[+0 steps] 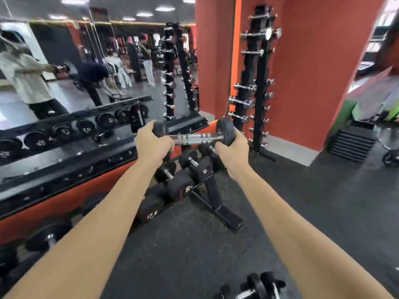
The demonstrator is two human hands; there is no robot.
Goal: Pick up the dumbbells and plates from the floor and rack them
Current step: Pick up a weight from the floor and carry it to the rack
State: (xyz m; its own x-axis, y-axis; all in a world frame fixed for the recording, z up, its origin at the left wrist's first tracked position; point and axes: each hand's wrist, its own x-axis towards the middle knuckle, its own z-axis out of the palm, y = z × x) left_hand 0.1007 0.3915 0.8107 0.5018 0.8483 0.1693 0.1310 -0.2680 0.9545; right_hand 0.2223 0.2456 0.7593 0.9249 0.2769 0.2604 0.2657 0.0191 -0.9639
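I hold a black rubber-headed dumbbell (195, 138) with a chrome knurled handle level in the air, above the right end of a long horizontal dumbbell rack (64, 165). My left hand (153, 145) grips its left head and the near end of the handle. My right hand (234, 151) cups its right head from below. Racked dumbbells marked 30 (183, 186) and 17.5 (151, 212) sit on the lower tier beneath. Another black dumbbell (254, 287) lies on the floor at the bottom edge.
A tall vertical rack (257, 83) with chrome dumbbells stands against the red pillar (306, 61). A wall mirror (86, 72) behind the long rack reflects several people. Stacked black step platforms (354, 141) sit at right. Dark rubber floor (194, 244) lies underfoot.
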